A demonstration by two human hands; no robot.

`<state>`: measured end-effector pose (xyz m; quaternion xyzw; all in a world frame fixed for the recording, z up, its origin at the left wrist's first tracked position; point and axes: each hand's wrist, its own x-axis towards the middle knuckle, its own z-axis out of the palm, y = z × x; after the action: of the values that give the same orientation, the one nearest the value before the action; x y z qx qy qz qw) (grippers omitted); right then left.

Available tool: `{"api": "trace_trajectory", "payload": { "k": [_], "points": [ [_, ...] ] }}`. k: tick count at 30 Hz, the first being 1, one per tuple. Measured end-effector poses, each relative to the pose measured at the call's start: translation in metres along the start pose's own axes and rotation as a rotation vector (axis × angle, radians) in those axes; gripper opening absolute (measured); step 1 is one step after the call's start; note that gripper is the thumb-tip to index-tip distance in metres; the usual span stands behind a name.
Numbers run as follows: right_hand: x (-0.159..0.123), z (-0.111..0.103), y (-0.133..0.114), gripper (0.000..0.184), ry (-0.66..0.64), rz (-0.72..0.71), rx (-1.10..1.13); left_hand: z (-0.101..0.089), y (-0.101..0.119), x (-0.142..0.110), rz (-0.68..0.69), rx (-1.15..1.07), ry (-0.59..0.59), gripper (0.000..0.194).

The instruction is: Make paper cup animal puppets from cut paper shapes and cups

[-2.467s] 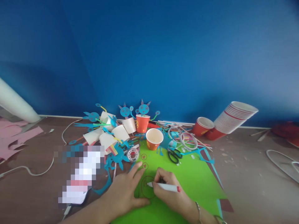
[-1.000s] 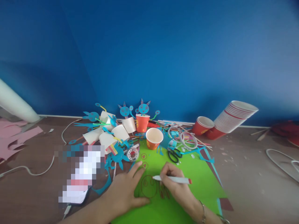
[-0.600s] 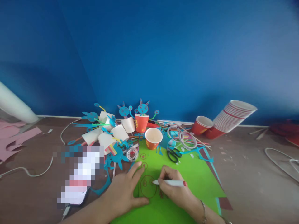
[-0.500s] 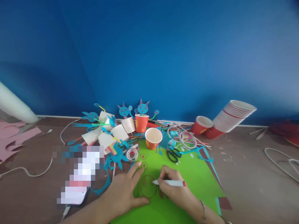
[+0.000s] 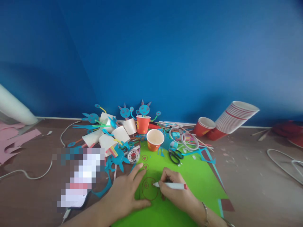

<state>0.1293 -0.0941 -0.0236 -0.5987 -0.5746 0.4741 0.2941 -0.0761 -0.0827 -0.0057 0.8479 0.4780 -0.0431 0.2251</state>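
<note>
A bright green sheet of paper [image 5: 199,179] lies in front of me. My left hand [image 5: 123,192] rests on its left part, fingers spread, thumb pointing right below a drawn circle. In my right hand [image 5: 174,189] is a white marker [image 5: 174,185] with a red end, pinched between thumb and fingers. Its tip touches the paper at the right eye inside the large red circle [image 5: 150,199]. The left eye shows as small rings. Above it are two smaller circles with hearts inside. A red paper cup [image 5: 155,145] stands on the sheet's far edge.
Black-handled scissors [image 5: 175,156] and a tape roll [image 5: 133,156] lie near the sheet. Several cups with blue paper cut-outs [image 5: 144,109] stand or lie behind. A tilted cup stack [image 5: 233,118] leans at right. A pixelated phone [image 5: 82,179], cable and pink paper [image 5: 14,142] are at left.
The marker tip has shifted very slightly within the right eye of the drawn circle. My left hand stays flat in place.
</note>
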Motion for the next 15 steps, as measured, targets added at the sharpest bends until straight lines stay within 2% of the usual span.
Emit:
{"api": "trace_trajectory", "payload": {
  "k": [15],
  "points": [
    [0.002, 0.002, 0.012, 0.015, 0.017, -0.010, 0.084, -0.001, 0.001, 0.000, -0.008, -0.008, 0.000, 0.081]
  ]
}}
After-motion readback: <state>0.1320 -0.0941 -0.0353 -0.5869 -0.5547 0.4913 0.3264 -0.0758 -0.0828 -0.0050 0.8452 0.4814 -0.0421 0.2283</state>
